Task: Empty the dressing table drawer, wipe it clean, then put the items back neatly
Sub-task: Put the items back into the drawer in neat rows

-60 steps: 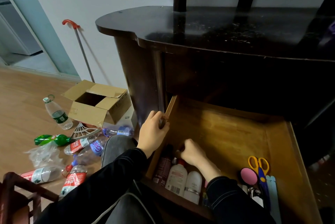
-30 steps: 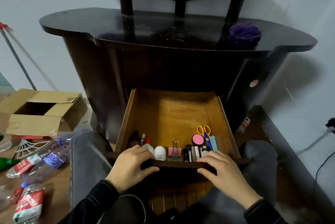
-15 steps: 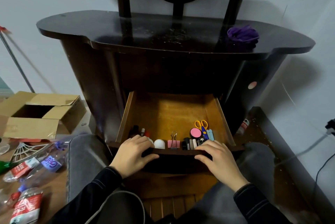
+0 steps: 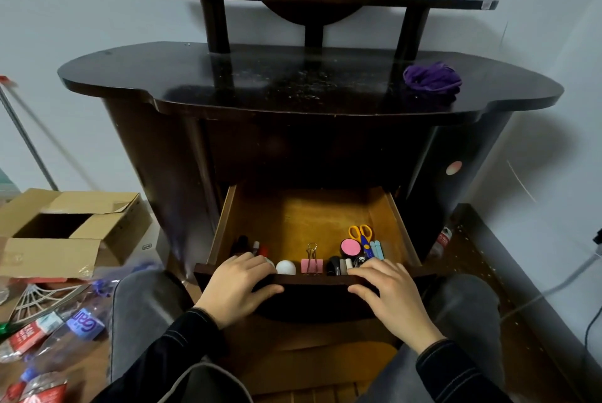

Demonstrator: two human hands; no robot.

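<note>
Left hand (image 4: 237, 285) and right hand (image 4: 387, 292) grasp the front edge of the open drawer (image 4: 312, 217). Small items (image 4: 311, 265) stand in a tidy row just behind that edge. Refilling looks done, and closing probably remains.

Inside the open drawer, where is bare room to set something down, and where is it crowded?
Free: the drawer floor behind the front row, back to the rear wall. Crowded: front right around the scissors and pink compact, front left with small bottles, binder clip between.
</note>
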